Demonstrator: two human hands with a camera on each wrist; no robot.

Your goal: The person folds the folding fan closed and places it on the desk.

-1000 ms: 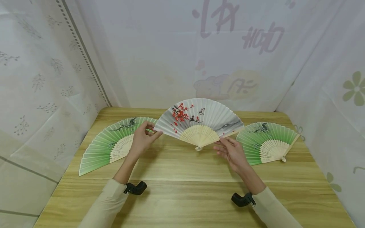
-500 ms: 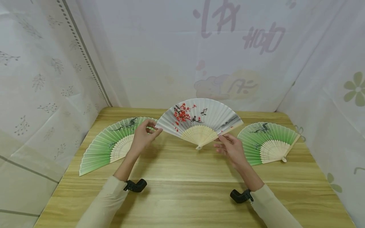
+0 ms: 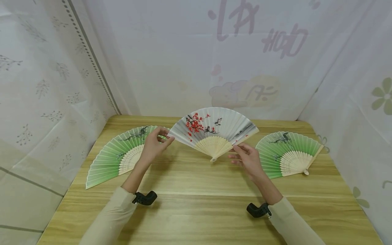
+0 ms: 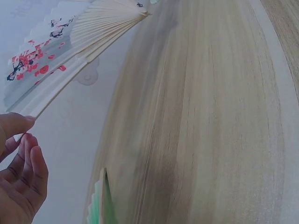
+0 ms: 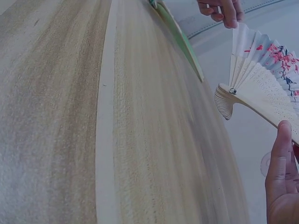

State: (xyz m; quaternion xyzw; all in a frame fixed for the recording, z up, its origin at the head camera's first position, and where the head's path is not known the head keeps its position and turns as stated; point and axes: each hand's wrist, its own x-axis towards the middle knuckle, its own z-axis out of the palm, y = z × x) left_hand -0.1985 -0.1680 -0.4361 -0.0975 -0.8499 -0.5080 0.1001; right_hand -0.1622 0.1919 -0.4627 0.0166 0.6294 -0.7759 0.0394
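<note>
A spread white folding fan (image 3: pixel 214 127) with red blossoms, dark birds and pale ribs is held up above the table between both hands. My left hand (image 3: pixel 153 144) pinches the fan's left end between thumb and fingers; the left wrist view shows this grip at the corner of the folding fan (image 4: pixel 65 60). On the other side, my right hand (image 3: pixel 249 160) pinches the right outer rib, with its lower fingers spread loosely below. In the right wrist view, the thumb (image 5: pixel 282 135) lies along the rib of the folding fan (image 5: pixel 261 88), whose pivot points toward the wearer.
A green folding fan (image 3: pixel 105 166) lies spread on the wooden table (image 3: pixel 190 217) at left, partly behind the left hand. Another spread green folding fan (image 3: pixel 275 146) lies at right, beside the right hand. Printed cloth (image 3: pixel 159 68) hangs behind the table.
The white fan has narrowed slightly, its right end shifting a little to the left along with the right hand. The left hand stays almost still; the green fans have not moved.
</note>
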